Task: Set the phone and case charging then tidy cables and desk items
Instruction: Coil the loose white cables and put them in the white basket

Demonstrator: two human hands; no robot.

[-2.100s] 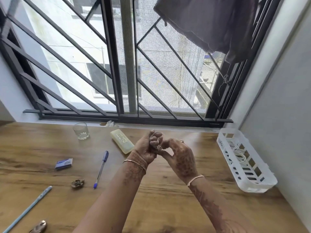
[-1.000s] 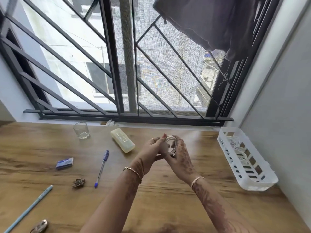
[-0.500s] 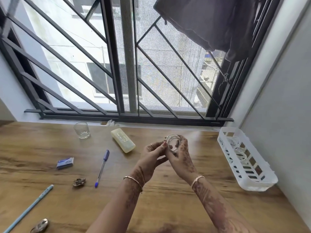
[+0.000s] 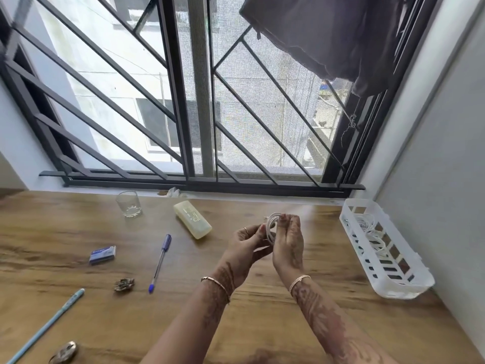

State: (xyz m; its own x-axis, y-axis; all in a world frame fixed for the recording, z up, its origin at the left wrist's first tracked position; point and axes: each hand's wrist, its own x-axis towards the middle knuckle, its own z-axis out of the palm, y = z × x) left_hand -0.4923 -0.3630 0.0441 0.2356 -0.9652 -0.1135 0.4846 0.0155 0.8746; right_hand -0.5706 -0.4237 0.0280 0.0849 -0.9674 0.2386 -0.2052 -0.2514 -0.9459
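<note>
A small coil of white cable is held above the middle of the wooden desk. My right hand grips the coil from the right, fingers curled round its loops. My left hand pinches the coil's near side with its fingertips. At the right end of the desk, against the wall, a white slotted basket holds more white cable. No phone is in view.
Left of my hands lie a pale yellow case, a blue pen, a small blue box, a glass, a metal clip, a light blue pencil and a round metal object. A barred window stands behind.
The cable went from bunched in my left fist to a neat coil held between both hands. The hands shifted a little to the right and lower.
</note>
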